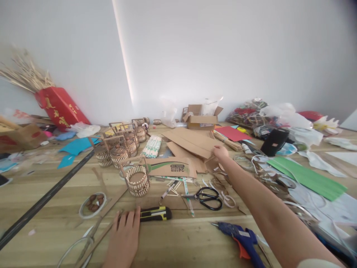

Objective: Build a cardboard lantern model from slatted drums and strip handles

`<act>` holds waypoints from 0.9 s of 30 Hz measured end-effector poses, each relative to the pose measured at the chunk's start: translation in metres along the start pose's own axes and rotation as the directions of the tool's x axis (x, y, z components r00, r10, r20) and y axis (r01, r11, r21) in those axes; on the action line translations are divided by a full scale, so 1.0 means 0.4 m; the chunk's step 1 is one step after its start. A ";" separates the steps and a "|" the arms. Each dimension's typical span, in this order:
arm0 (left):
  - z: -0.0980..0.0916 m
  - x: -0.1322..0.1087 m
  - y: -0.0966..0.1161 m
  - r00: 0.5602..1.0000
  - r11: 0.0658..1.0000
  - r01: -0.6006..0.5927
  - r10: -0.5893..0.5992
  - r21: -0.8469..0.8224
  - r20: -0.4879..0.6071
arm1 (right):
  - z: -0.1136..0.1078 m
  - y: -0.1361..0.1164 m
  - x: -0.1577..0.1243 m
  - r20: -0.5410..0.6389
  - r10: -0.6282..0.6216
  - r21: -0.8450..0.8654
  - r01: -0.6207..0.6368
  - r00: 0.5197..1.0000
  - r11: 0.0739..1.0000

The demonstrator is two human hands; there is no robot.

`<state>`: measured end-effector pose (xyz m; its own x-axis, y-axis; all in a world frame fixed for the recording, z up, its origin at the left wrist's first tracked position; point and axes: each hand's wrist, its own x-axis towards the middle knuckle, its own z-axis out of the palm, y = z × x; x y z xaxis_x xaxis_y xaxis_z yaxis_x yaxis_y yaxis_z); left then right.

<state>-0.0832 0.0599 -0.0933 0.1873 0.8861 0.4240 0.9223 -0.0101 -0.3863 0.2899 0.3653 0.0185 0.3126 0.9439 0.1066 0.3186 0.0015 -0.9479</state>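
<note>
My right hand (pixel 221 153) is stretched far across the table, its fingers pinching the edge of a brown cardboard sheet (pixel 192 140) that lies over other cardboard pieces. Flat on the wood, my left hand (pixel 124 232) rests with fingers extended beside a yellow-and-black utility knife (pixel 156 214) and a thin brown strip (pixel 107 208). A small basket (pixel 137 181) of pale sticks with a tall handle stands just beyond the knife. Black-handled scissors (pixel 209 198) lie between my two arms. Nearer me is a blue glue gun (pixel 237 234) with an orange trigger.
Several similar handled baskets (pixel 118 152) stand at the left, near blue paper (pixel 76 147). A printed cardboard piece (pixel 171 167), a wrapped stick bundle (pixel 152 146) and an open carton (pixel 202 121) lie farther back. Green paper (pixel 309 178) and tangled strips cover the right.
</note>
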 end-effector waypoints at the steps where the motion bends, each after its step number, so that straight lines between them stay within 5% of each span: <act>1: -0.001 0.000 0.000 1.000 1.000 -0.003 0.003 0.010 0.004 | 0.003 0.003 -0.011 0.029 -0.056 -0.117 0.059 0.998 0.991; 4: -0.001 -0.001 -0.001 1.000 1.000 -0.011 0.010 0.028 0.016 | 0.036 0.003 -0.062 0.280 -0.226 -0.370 0.322 0.933 0.871; 9: 0.005 -0.005 0.000 0.999 1.000 0.012 -0.013 0.007 0.052 | 0.136 -0.009 -0.164 0.758 -0.216 -0.425 0.717 0.616 0.552; 11: 0.005 -0.005 0.000 0.998 1.000 0.021 -0.021 -0.003 0.057 | 0.158 -0.013 -0.187 0.828 -0.166 -0.421 0.789 0.536 0.448; 17: 0.006 -0.005 -0.001 0.999 0.999 0.011 -0.009 -0.035 0.039 | 0.134 -0.049 -0.195 0.904 -0.111 -0.378 0.892 0.413 0.248; 21: 0.004 -0.004 -0.001 0.998 0.999 0.021 -0.019 -0.038 0.053 | 0.097 -0.081 -0.200 0.887 -0.197 -0.389 0.905 0.418 0.173; 27: -0.004 -0.001 0.000 0.998 0.998 0.025 -0.022 -0.050 0.062 | 0.024 -0.122 -0.185 0.706 -0.384 -0.551 0.802 0.595 0.231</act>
<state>-0.0827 0.0588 -0.0922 0.1455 0.9132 0.3806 0.9423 -0.0108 -0.3345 0.2427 0.2987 0.0540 -0.5679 0.7944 0.2154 0.8171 0.5756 0.0318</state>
